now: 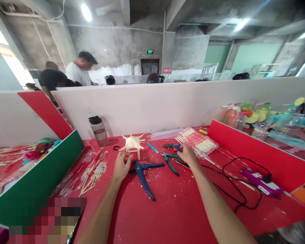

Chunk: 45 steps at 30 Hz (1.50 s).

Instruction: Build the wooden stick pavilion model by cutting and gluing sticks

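Note:
A small pavilion model point(133, 143) of pale wooden sticks stands upright on the red table. My left hand point(122, 166) is closed at its front left leg, with the curled fingers partly hiding that corner. To the right, my right hand point(187, 154) grips the blue hot glue gun point(173, 146), whose nozzle points left toward the model. Blue-handled cutters point(144, 176) lie spread in front of the model, close to my left hand. Green-handled pliers point(170, 162) rest beneath my right hand, beside a light-blue pen-like tool point(152, 147).
A water bottle point(99, 131) stands behind left. Stick offcuts point(98, 171) and plastic wrappers lie left; a pack of sticks point(197, 141) lies right. A black cord point(225, 167) loops to a purple power strip point(262, 182). Green point(45, 173) and red point(259, 156) dividers flank the table.

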Each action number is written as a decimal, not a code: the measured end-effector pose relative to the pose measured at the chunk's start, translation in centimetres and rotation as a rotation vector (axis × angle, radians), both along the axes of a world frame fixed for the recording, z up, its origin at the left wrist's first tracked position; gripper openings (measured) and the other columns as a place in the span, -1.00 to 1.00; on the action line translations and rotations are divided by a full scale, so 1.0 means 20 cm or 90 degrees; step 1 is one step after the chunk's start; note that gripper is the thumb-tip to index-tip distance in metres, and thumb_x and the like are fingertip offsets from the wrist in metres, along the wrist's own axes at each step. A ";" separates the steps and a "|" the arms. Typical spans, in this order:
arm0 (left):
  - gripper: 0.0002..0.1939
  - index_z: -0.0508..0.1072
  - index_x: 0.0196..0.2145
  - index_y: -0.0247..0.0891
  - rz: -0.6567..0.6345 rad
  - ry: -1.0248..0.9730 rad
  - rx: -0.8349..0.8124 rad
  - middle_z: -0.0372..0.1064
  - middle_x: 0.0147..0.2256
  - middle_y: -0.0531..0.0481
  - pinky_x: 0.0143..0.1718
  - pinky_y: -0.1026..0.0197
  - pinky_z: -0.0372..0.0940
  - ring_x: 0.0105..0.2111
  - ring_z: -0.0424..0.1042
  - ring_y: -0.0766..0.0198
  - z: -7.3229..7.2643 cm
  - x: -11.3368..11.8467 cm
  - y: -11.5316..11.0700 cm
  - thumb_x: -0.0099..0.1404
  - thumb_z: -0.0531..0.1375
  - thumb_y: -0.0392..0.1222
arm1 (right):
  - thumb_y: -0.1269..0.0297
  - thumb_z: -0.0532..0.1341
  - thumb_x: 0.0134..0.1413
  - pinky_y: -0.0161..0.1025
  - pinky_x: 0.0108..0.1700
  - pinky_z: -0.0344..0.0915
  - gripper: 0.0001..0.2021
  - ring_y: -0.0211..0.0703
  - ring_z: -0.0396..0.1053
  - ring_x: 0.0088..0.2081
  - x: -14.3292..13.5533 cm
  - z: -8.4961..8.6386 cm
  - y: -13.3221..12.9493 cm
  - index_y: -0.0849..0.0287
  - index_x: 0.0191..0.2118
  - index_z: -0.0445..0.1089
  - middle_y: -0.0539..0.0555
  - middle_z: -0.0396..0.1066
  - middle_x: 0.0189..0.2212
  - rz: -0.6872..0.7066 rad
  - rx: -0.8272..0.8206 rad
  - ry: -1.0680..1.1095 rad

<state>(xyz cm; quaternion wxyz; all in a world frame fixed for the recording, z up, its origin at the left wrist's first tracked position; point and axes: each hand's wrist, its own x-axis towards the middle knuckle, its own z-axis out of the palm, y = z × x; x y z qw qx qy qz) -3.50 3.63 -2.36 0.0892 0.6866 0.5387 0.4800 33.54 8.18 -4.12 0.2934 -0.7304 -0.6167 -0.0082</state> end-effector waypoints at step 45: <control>-0.82 0.41 -0.35 -0.21 -0.001 0.008 -0.007 0.34 -0.37 0.03 -0.37 0.20 0.25 -0.47 0.32 0.27 0.01 0.02 0.00 0.33 0.11 -0.09 | 0.27 0.32 0.03 -0.25 -0.32 0.21 -0.85 -0.05 0.46 -0.31 0.01 0.05 -0.05 0.15 -0.24 0.47 0.09 0.52 -0.35 -0.033 0.025 0.058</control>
